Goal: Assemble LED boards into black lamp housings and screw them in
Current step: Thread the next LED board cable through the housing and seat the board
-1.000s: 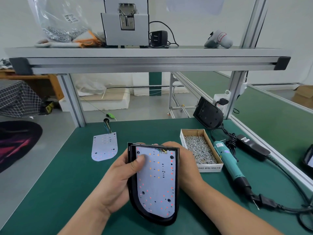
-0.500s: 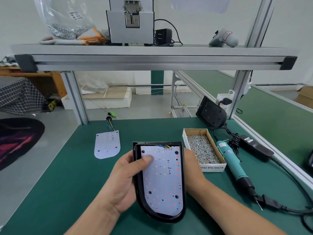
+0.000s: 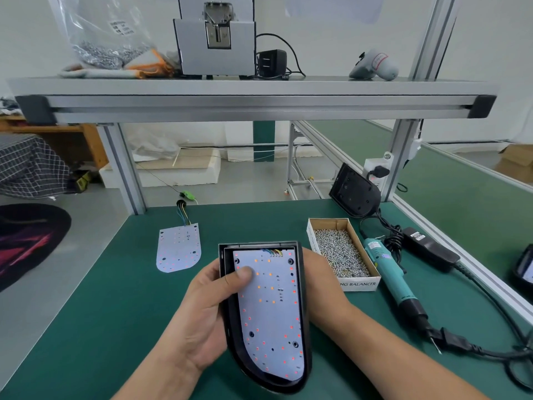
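Observation:
A black lamp housing (image 3: 305,321) is held just above the green table in front of me, with a white LED board (image 3: 271,313) lying inside it, coloured wires at its far end. My left hand (image 3: 207,310) grips the housing's left side, thumb pressing on the board. My right hand (image 3: 320,287) holds the right side from behind, mostly hidden by the housing. A second loose LED board (image 3: 178,248) with wires lies on the table to the far left. Another black housing (image 3: 356,192) leans against the frame post at the back right.
A cardboard box of screws (image 3: 340,252) sits right of the housing. A teal electric screwdriver (image 3: 390,278) lies beside it with its cord and a black power adapter (image 3: 429,249). An aluminium shelf (image 3: 251,96) overhead carries a screw feeder and a bag of screws.
The housing with the board has shifted slightly right and settled more upright in my hands. My left thumb still presses the board. The view has tilted a little.

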Available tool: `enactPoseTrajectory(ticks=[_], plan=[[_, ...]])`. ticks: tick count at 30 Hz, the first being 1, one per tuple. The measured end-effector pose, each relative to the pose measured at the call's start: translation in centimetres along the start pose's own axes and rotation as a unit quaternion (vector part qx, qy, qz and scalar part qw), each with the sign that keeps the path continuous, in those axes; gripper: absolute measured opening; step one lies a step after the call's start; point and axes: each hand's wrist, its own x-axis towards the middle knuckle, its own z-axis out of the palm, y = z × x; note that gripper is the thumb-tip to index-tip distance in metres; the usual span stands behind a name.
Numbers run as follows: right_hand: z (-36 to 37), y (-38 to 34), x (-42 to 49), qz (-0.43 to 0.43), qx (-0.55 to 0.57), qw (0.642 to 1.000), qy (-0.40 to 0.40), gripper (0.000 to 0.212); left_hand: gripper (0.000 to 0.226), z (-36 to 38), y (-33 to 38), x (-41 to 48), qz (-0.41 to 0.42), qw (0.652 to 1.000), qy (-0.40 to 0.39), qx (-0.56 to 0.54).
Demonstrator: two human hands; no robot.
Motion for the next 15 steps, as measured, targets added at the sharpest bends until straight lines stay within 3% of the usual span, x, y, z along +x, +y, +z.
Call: enactPoseTrajectory(ticks=[3,7,11,15], plan=[[-0.2,-0.4,0.3,0.034,0.043,0.998,-0.012,0.001,0.056,0.0,-0.1,0.1,-0.005,1.0,-0.009,-0.015],[-0.5,0.1,0.2,0.012,0.023,1.0,-0.007,0.009,0.044,-0.6,-0.3,0.5,-0.018,1.0,0.011,-0.023],[-0.2,0.4,0.1,0.005,0.082,0.996,0.021,0.009,0.051,-0.9,-0.6,0.9,-0.058,0.991,0.07,-0.098],[0.3,-0.1,0.1,-0.001,0.109,0.993,0.053,0.012,0.037,-1.1,-0.5,1.2,-0.063,0.981,0.049,-0.176]])
